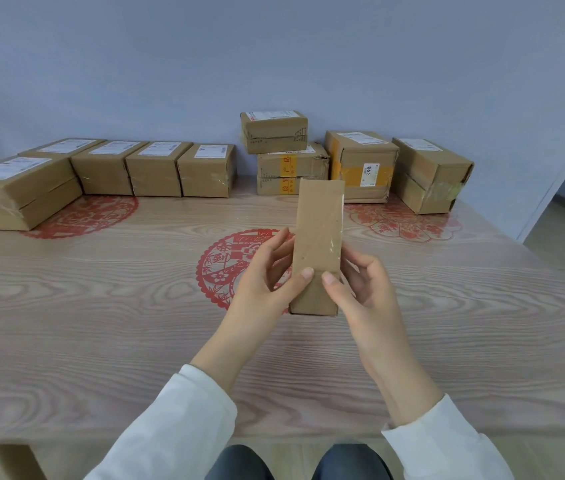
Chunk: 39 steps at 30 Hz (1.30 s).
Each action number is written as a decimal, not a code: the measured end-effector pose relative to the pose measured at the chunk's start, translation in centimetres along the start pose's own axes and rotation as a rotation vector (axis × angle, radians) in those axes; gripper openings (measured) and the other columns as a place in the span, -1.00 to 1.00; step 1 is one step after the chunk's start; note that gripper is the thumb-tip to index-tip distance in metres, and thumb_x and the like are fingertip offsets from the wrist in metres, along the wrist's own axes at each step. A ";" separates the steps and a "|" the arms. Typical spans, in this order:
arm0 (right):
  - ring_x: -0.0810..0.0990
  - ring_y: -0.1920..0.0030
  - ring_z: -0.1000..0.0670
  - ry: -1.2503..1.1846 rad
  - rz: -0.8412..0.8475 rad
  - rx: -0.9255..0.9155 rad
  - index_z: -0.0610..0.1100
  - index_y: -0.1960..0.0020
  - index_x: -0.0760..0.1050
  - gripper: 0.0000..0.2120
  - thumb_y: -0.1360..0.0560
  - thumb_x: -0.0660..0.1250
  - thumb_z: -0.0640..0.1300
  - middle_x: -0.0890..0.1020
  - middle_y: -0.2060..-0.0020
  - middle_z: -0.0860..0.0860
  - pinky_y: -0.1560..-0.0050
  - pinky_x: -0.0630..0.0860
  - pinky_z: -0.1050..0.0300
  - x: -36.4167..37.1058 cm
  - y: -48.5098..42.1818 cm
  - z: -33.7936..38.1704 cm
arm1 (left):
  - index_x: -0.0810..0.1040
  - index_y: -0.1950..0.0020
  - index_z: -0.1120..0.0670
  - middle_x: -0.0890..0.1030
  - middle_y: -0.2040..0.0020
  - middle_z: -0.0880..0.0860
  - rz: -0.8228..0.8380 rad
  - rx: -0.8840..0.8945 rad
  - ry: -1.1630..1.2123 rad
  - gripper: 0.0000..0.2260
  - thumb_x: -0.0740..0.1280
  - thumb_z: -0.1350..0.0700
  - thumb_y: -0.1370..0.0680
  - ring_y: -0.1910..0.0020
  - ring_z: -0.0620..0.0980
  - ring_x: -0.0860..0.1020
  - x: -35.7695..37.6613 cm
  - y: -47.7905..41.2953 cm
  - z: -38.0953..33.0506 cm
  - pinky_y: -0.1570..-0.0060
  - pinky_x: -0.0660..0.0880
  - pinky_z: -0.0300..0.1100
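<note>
A narrow brown cardboard box, sealed with clear tape, stands upright above the wooden table, held between both hands. My left hand grips its left side, thumb pressed on the front face. My right hand grips the right side, thumb also on the front. The box's lower end is near the table top; whether it touches is unclear.
Along the far edge by the wall sit several taped cardboard parcels with white labels: a row at the left, a two-box stack in the middle, two larger boxes at the right. Red paper-cut decorations lie under the table's surface.
</note>
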State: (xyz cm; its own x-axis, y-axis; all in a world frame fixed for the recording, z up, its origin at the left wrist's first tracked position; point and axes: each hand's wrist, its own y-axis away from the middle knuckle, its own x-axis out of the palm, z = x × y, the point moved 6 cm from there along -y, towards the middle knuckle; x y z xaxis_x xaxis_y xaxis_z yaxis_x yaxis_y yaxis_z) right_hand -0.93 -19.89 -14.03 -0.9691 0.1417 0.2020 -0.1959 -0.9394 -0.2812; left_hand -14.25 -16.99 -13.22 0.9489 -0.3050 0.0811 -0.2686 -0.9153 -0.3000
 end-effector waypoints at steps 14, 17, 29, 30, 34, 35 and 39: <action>0.51 -0.25 0.07 0.129 -0.064 0.018 0.06 -0.17 0.48 -0.62 -0.39 0.49 -0.05 0.55 -0.22 -0.05 -0.20 0.49 0.17 -0.4 -0.1 -0.7 | 0.41 -0.23 -0.18 0.60 -0.13 -0.08 -0.083 0.028 -0.126 -0.59 0.40 0.20 -0.49 -0.14 -0.24 0.54 -0.4 0.1 0.3 -0.08 0.47 -0.31; 0.54 -0.21 0.02 0.116 -0.126 0.056 0.06 -0.21 0.46 -0.63 -0.44 0.45 -0.05 0.56 -0.20 0.01 -0.23 0.50 -0.08 -0.9 -0.3 -0.9 | 0.43 -0.24 -0.19 0.56 -0.23 -0.08 0.012 0.013 -0.201 -0.57 0.40 0.23 -0.50 -0.24 -0.20 0.49 0.1 0.3 0.4 -0.25 0.45 -0.07; 0.57 -0.16 0.02 0.124 -0.159 0.054 0.19 -0.10 0.43 -0.71 -0.48 0.38 -0.12 0.54 -0.14 0.08 -0.20 0.52 -0.13 -1.0 -0.8 -0.1 | 0.15 -0.46 -0.17 0.33 -0.32 -0.10 0.121 0.056 -0.391 -0.15 0.54 0.26 -0.36 -0.25 -0.43 0.32 1.1 1.0 0.5 -0.12 0.34 -0.53; 0.57 -0.15 0.02 0.139 -0.156 0.053 0.20 -0.10 0.42 -0.70 -0.47 0.39 -0.10 0.53 -0.14 0.08 -0.19 0.53 -0.11 -1.2 -0.8 0.0 | 0.15 -0.48 -0.12 0.34 -0.33 -0.10 0.124 0.059 -0.392 -0.17 0.52 0.28 -0.37 -0.26 -0.43 0.32 1.0 1.0 0.5 -0.12 0.33 -0.54; 0.57 -0.11 0.06 0.208 -0.111 0.064 0.17 -0.26 0.33 -0.54 -0.42 0.40 0.04 0.48 -0.22 0.05 -0.05 0.60 0.00 -1.9 -1.1 0.8 | 0.18 -0.38 -0.21 0.37 -0.29 -0.28 0.138 0.065 -0.404 -0.25 0.48 0.29 -0.40 -0.24 -0.44 0.36 0.6 0.9 0.3 -0.09 0.36 -0.53; 0.57 -0.10 0.07 0.232 -0.090 0.056 0.20 -0.29 0.30 -0.48 -0.38 0.38 0.12 0.46 -0.24 0.06 -0.02 0.61 0.03 -2.0 -1.2 1.1 | 0.19 -0.36 -0.23 0.37 -0.27 -0.31 0.142 0.063 -0.419 -0.27 0.48 0.29 -0.40 -0.23 -0.45 0.37 0.5 0.9 0.2 -0.08 0.35 -0.54; 0.47 -0.22 0.10 0.440 -0.048 -0.022 0.25 -0.39 0.20 -0.28 -0.27 0.29 0.31 0.37 -0.31 0.08 -0.20 0.50 0.05 -2.5 -1.6 2.1 | 0.23 -0.43 -0.11 0.42 -0.28 -0.24 0.185 0.035 -0.418 -0.30 0.44 0.26 -0.40 -0.22 -0.39 0.39 -0.1 0.8 0.0 -0.09 0.33 -0.53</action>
State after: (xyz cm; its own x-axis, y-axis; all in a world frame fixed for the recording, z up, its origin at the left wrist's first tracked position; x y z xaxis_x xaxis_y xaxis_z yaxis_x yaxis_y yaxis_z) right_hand 2.11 -19.39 -12.10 -0.9294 0.3086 -0.2025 -0.2405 -0.9225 -0.3019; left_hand -14.54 -17.69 -13.43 0.8727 -0.3237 -0.3655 -0.4412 -0.8436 -0.3062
